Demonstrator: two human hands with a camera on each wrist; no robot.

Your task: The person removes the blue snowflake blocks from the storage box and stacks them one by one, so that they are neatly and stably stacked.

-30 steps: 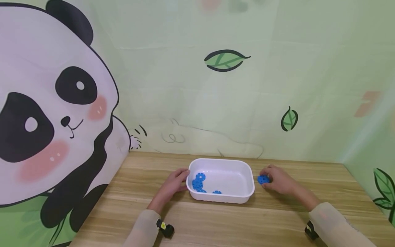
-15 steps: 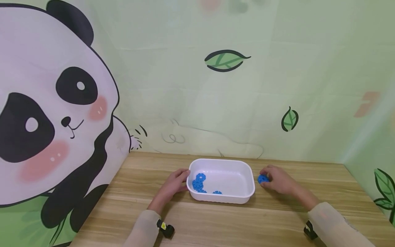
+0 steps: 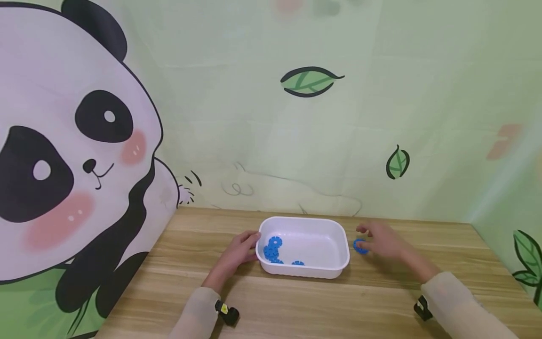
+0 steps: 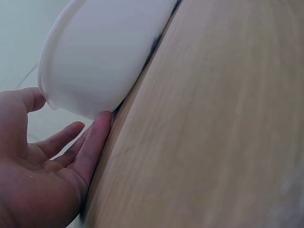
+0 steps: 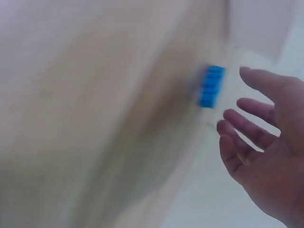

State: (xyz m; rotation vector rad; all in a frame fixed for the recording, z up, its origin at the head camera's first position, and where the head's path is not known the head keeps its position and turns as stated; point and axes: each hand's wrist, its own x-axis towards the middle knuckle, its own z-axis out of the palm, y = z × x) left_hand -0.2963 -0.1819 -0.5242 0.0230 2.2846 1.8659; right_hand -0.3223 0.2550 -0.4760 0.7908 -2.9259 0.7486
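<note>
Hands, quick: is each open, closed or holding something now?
Left hand: open, touching the white tub.
Right hand: open, empty, near the blue piece.

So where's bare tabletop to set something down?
Bare wooden tabletop: in front of the white tray, between the sleeves; and between left hand and panda backdrop. Crowded: the tray's left end, with blue notched discs, and beside its right end, with a disc stack by the right hand.

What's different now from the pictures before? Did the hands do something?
The right hand has let go of the stack of blue notched discs: its fingers have opened away from it. The stack sits on the wooden table, just right of the white tray. The left hand still touches the tray, and the blue discs inside stayed put.
</note>
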